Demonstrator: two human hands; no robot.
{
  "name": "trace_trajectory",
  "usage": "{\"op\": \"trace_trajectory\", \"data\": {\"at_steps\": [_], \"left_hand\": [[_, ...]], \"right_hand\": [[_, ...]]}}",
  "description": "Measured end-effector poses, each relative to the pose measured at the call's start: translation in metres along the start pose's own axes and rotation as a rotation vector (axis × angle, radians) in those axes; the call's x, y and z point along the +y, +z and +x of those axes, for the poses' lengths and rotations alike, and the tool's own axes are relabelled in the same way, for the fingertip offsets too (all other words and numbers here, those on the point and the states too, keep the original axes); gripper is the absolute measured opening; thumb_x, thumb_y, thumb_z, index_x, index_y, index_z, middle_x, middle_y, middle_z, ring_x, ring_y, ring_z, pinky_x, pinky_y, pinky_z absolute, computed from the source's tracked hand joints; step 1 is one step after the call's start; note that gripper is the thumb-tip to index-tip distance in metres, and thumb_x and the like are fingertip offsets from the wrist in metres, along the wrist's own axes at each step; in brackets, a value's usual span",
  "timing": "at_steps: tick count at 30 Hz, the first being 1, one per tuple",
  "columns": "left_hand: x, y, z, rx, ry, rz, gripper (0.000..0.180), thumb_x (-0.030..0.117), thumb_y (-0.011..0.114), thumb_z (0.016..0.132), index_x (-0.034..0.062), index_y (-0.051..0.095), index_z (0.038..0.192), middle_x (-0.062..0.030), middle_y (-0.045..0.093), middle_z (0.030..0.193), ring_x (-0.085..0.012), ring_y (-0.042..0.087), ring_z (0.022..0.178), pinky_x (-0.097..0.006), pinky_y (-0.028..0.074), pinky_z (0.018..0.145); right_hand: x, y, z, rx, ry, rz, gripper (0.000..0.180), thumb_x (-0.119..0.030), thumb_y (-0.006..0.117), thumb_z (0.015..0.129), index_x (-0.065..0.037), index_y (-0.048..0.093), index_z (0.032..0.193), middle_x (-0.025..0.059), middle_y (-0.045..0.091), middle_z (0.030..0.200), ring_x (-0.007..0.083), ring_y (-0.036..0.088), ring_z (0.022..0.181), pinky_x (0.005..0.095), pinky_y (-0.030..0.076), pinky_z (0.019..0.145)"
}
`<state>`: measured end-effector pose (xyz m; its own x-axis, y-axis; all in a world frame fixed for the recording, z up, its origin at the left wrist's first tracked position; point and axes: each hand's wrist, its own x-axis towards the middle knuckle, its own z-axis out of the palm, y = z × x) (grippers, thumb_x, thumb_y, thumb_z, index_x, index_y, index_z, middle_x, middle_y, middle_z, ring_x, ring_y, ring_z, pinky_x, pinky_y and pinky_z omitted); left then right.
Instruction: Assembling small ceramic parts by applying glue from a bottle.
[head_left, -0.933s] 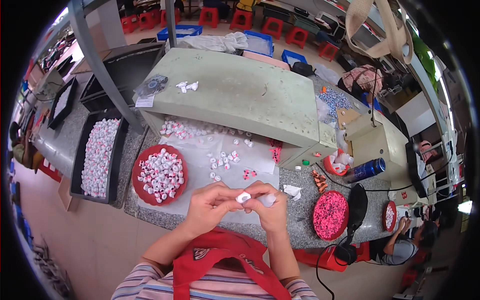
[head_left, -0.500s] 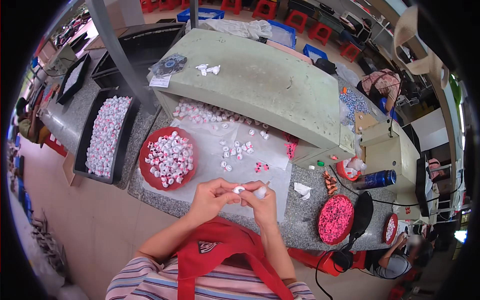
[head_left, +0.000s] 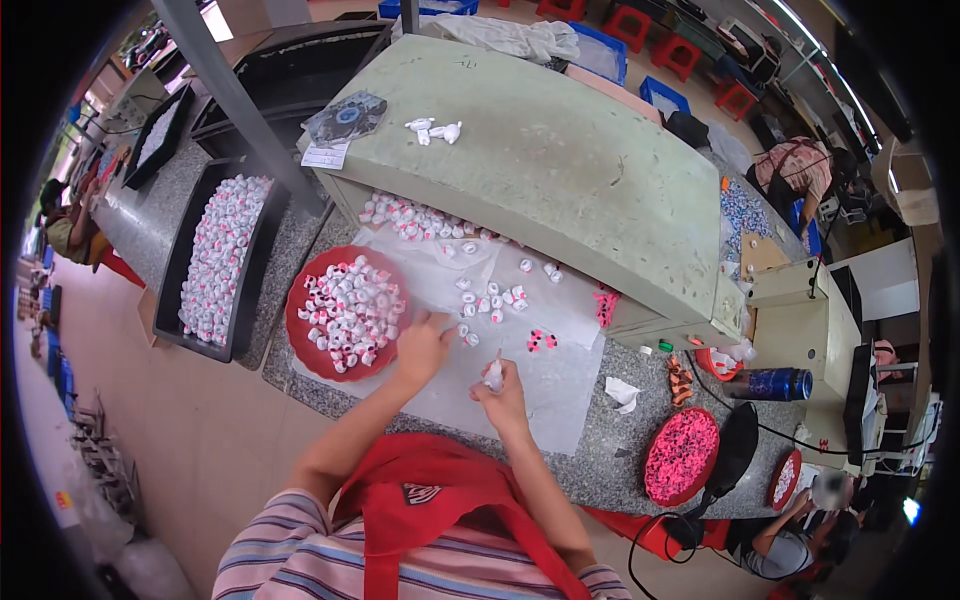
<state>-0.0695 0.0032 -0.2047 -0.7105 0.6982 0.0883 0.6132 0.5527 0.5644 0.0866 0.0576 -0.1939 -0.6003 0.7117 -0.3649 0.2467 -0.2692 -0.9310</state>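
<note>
My left hand (head_left: pixel 424 343) reaches out over the white paper sheet (head_left: pixel 560 385), its fingers next to small white-and-pink pieces (head_left: pixel 468 334) beside the red round tray (head_left: pixel 300 325) heaped with such pieces. Whether it holds one I cannot tell. My right hand (head_left: pixel 503 397) is closed on a small white piece (head_left: pixel 494 374) held upright above the sheet. More loose white pieces (head_left: pixel 500 297) and two pink ones (head_left: pixel 541 340) lie farther out on the paper.
A black tray (head_left: pixel 180 270) full of white-and-pink pieces sits at the left. A green raised bench (head_left: pixel 560 170) stands behind. At the right are a red dish of pink bits (head_left: pixel 682 457), a blue can (head_left: pixel 770 384) and a crumpled paper (head_left: pixel 622 394). Other people work at the edges.
My hands were together in front of me working one piece. Now the left hand has stretched forward to the pieces by the red tray, and the right keeps the white piece.
</note>
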Motion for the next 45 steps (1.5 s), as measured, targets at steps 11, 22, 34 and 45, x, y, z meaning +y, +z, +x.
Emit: {"op": "trace_trajectory", "data": {"at_steps": [11, 22, 34, 45], "left_hand": [[0.009, 0.023, 0.005, -0.093, -0.155, -0.566, 0.016, 0.010, 0.060, 0.076, 0.0034, 0.058, 0.091, -0.0116, 0.059, 0.084, -0.0221, 0.061, 0.077, -0.031, 0.048, 0.067], [0.138, -0.168, -0.061, -0.094, 0.270, -1.051, 0.031, -0.012, 0.062, 0.068, -0.0051, 0.055, 0.098, -0.0132, 0.053, 0.096, -0.0153, 0.057, 0.085, -0.024, 0.052, 0.071], [0.143, -0.170, -0.068, -0.042, 0.334, -1.031, 0.032, -0.014, 0.062, 0.067, -0.0057, 0.053, 0.096, -0.0124, 0.047, 0.099, -0.0172, 0.056, 0.085, -0.026, 0.053, 0.072], [0.144, -0.169, -0.064, 0.052, 0.410, -0.849, 0.033, -0.012, 0.064, 0.065, -0.0033, 0.057, 0.095, -0.0126, 0.051, 0.098, -0.0146, 0.056, 0.081, -0.023, 0.053, 0.066]], "right_hand": [[-0.084, -0.033, -0.055, 0.206, -0.220, 0.173, 0.031, 0.002, 0.061, 0.073, -0.001, 0.046, 0.100, 0.0061, 0.054, 0.087, 0.0099, 0.051, 0.074, 0.0225, 0.042, 0.065], [-0.171, -0.023, -0.157, 0.418, -1.030, -0.339, 0.026, -0.006, 0.062, 0.065, 0.003, 0.055, 0.089, 0.0115, 0.058, 0.077, 0.0174, 0.056, 0.062, 0.0255, 0.045, 0.058], [-0.176, -0.019, -0.162, 0.386, -0.974, -0.407, 0.019, -0.005, 0.061, 0.065, -0.001, 0.058, 0.083, 0.0112, 0.061, 0.076, 0.0197, 0.059, 0.062, 0.0273, 0.045, 0.057], [-0.185, -0.018, -0.152, 0.315, -1.014, -0.417, 0.018, -0.008, 0.062, 0.067, -0.002, 0.058, 0.083, 0.0102, 0.062, 0.072, 0.0202, 0.059, 0.056, 0.0272, 0.045, 0.054]]}}
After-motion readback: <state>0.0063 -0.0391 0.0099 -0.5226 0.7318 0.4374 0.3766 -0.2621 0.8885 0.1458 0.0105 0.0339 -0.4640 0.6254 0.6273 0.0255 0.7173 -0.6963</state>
